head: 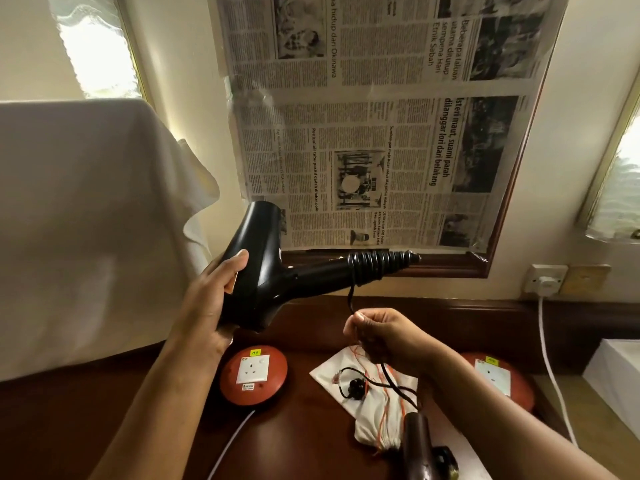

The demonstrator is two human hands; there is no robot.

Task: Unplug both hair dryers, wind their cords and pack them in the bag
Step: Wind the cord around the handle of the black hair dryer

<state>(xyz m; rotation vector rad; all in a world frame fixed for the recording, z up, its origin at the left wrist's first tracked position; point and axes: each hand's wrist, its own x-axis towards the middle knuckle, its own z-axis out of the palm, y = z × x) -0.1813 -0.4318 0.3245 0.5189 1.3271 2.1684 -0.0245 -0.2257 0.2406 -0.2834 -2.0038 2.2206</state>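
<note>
Left hand (211, 299) grips the black hair dryer (256, 271) body, handle out level so cord (351, 296) coils on; right hand (381, 336) fingers pinch the slack, plug (356, 386) trailing on the bag (367, 393) on the surface (304, 427).

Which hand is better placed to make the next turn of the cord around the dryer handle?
Right. The right hand already pinches the cord just below the handle coils, while the left hand holds the black hair dryer body.
</note>
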